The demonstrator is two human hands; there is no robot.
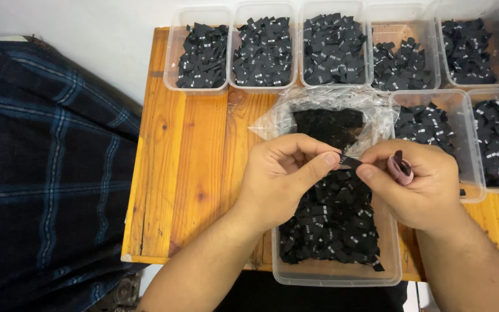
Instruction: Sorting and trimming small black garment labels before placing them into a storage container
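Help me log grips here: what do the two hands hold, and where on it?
Both the left hand and the right hand pinch one small black label by its opposite ends. The right hand also holds a pink band.

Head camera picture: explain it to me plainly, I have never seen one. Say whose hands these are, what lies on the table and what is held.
The camera sits on a person's head and looks down at their own bare hands. The left hand and right hand pinch one small black label between them; the right also holds a pink band. Beneath them is a clear tub of labels, with a plastic bag behind it and more tubs along the wooden table. A dark checked cloth lies on the left.
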